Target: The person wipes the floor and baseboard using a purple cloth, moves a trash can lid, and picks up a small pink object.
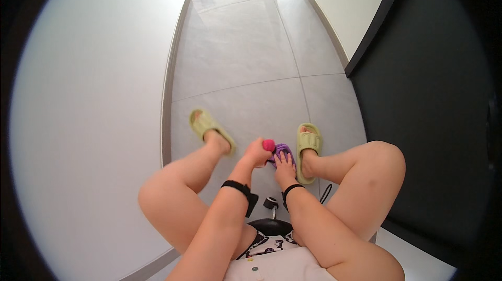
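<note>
My left hand [257, 153] is closed around an object with a rounded bright pink end [268, 145]; the rest of that object is mostly hidden by the fingers. Just right of it lies a purple item [283, 148] with dark parts, perhaps a shoe, low between my feet. My right hand [285, 166] rests on it with the fingers spread; whether the fingers also grip its far edge cannot be told. The pink end touches or nearly touches the purple item.
Green slide sandals [309, 141] are on both feet, on a grey tiled floor [235, 53]. A white wall [98, 104] stands at left, a black door or panel [423, 104] at right. Beneath me are a black seat [270, 227] and a caster [270, 202].
</note>
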`<action>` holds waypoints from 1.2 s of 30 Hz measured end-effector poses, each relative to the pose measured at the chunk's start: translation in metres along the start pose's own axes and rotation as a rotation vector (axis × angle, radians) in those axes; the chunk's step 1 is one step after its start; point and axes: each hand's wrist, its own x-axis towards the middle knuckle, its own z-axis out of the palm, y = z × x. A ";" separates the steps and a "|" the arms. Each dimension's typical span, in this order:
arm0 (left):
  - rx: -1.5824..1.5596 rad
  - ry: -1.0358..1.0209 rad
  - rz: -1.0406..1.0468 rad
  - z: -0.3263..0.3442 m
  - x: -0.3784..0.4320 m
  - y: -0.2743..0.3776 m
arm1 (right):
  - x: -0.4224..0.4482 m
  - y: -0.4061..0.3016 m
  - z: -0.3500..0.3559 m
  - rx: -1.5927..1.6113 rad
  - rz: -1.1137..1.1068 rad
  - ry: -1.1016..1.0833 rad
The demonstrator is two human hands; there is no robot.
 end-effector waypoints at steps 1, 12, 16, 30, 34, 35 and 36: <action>-0.037 -0.063 -0.011 0.001 -0.006 -0.006 | 0.003 0.007 0.005 -0.007 -0.002 -0.003; -0.212 0.161 -0.296 -0.005 0.046 -0.081 | 0.015 -0.009 0.006 -0.208 -0.118 0.237; -0.266 0.198 -0.384 -0.040 0.063 -0.071 | 0.057 -0.054 -0.022 -0.207 -0.172 0.234; -0.125 0.139 -0.529 -0.078 0.134 -0.082 | 0.156 -0.114 -0.080 -0.356 -0.201 0.100; -0.179 0.190 -0.596 -0.072 0.132 -0.075 | 0.173 -0.125 -0.097 -0.341 -0.190 0.100; -0.183 0.186 -0.591 -0.072 0.135 -0.070 | 0.182 -0.130 -0.103 -0.346 -0.160 0.095; -0.182 0.185 -0.602 -0.075 0.136 -0.069 | 0.186 -0.134 -0.106 -0.346 -0.129 0.085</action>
